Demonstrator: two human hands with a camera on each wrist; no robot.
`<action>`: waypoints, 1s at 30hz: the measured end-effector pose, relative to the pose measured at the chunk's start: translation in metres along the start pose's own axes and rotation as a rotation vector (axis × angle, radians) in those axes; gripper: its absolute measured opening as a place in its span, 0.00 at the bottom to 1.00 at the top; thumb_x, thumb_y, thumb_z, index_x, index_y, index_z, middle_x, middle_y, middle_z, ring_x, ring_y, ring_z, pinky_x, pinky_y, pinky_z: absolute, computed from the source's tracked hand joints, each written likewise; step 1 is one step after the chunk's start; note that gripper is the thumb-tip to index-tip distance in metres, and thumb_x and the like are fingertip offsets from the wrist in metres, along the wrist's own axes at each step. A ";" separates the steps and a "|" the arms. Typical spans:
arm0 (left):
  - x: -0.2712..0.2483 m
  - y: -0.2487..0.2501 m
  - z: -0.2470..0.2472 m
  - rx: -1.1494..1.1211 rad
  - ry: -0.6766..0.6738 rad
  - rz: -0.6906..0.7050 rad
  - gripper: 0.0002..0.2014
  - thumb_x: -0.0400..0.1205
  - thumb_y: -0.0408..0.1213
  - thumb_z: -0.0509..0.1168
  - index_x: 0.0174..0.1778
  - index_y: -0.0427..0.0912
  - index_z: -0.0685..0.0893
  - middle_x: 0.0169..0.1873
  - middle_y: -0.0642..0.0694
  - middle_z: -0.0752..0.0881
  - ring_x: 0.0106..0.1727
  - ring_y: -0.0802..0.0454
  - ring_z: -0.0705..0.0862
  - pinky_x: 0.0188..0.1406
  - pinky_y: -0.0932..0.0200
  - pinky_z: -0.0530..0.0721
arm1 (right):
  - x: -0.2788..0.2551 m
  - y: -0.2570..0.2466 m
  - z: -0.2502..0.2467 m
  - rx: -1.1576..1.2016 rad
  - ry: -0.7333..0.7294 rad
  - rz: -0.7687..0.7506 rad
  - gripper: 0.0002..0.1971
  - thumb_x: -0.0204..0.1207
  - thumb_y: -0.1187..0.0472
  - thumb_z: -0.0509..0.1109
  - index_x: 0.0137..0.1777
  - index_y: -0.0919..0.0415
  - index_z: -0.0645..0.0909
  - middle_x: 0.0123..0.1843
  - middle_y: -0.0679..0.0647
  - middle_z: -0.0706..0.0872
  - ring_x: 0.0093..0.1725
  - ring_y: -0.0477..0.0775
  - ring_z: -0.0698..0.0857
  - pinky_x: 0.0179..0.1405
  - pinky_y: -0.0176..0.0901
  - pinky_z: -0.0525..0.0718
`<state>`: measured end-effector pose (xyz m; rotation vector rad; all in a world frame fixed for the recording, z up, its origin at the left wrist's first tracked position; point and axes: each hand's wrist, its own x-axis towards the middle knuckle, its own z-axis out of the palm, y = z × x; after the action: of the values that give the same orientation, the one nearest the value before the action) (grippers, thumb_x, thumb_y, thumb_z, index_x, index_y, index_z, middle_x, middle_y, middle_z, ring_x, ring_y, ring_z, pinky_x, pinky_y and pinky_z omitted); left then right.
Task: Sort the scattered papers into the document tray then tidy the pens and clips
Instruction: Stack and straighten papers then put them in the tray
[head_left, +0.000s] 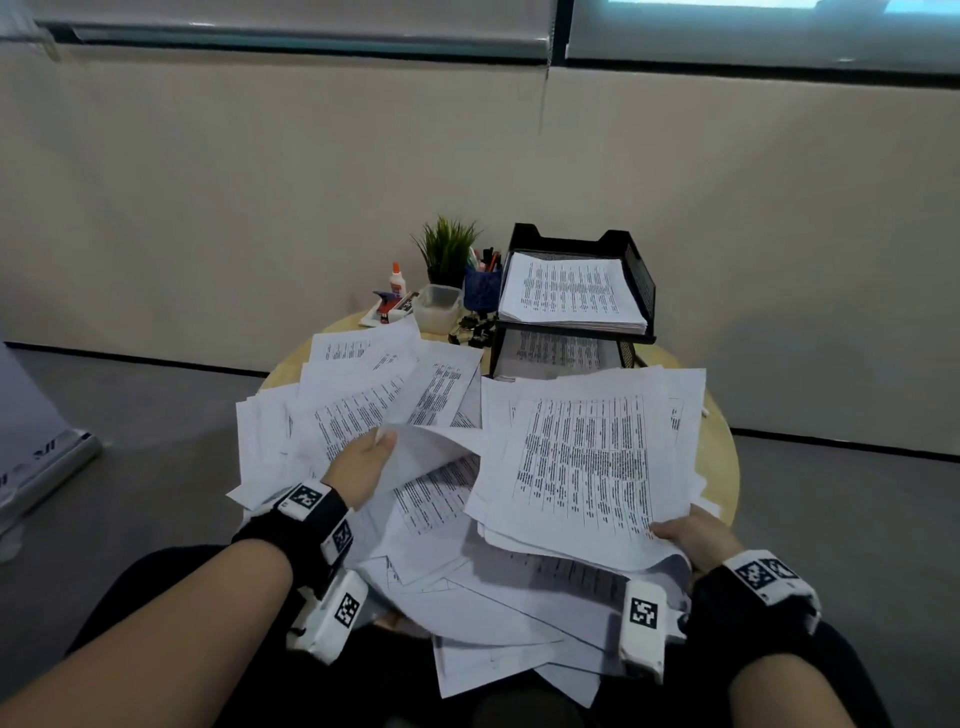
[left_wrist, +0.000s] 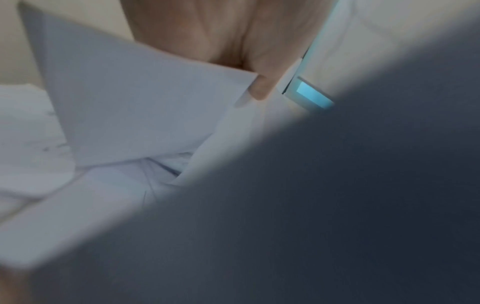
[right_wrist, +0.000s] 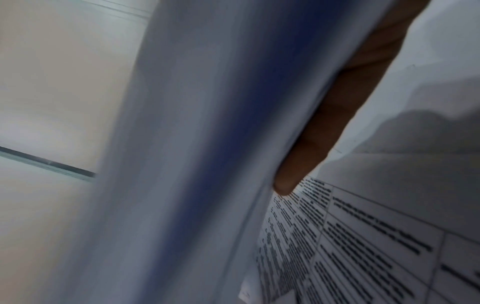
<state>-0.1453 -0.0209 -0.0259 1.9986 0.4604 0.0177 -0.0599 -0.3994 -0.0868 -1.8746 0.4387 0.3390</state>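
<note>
Closest in, the right hand (head_left: 693, 538) at about 4 o'clock has its fingers clamped on a stack of printed papers (head_left: 587, 457). The left hand (head_left: 363, 467) at 8 o'clock pinches one curling sheet (head_left: 431, 449). Loose pages (head_left: 374, 384) cover the round table (head_left: 719, 447). Further out at 1 o'clock is the document tray (head_left: 636, 280), already holding papers, with the blue pen cup (head_left: 480, 291) and binder clips (head_left: 475, 332) just left of it.

Evenly lit head view, soft shadows, bowed edges. Heavily blurred wrist views: dark smear right of the left hand (left_wrist: 233, 41), streaked paper (right_wrist: 207, 144) left of the right hand (right_wrist: 337, 115).
</note>
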 end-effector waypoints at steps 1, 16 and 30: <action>0.000 0.002 -0.002 -0.033 0.017 0.000 0.24 0.87 0.50 0.52 0.73 0.39 0.73 0.68 0.43 0.79 0.69 0.43 0.77 0.72 0.50 0.72 | 0.001 0.000 -0.002 0.007 0.011 -0.005 0.13 0.69 0.75 0.71 0.54 0.69 0.83 0.49 0.63 0.88 0.50 0.62 0.86 0.42 0.47 0.83; -0.023 0.070 -0.009 -0.170 0.039 0.182 0.24 0.87 0.48 0.51 0.76 0.40 0.69 0.66 0.43 0.79 0.61 0.45 0.80 0.42 0.68 0.79 | -0.013 -0.010 -0.006 0.136 0.102 -0.062 0.15 0.68 0.80 0.67 0.52 0.67 0.82 0.47 0.66 0.86 0.48 0.67 0.85 0.54 0.58 0.83; -0.043 0.034 0.081 0.452 -0.511 0.266 0.21 0.87 0.52 0.46 0.78 0.66 0.59 0.76 0.49 0.72 0.72 0.49 0.75 0.74 0.49 0.71 | -0.023 -0.004 0.037 0.134 -0.083 0.047 0.10 0.67 0.81 0.68 0.46 0.72 0.82 0.46 0.70 0.87 0.51 0.72 0.86 0.59 0.69 0.82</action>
<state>-0.1570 -0.1177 -0.0263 2.3846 -0.1477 -0.4566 -0.0793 -0.3600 -0.0859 -1.7160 0.4386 0.4079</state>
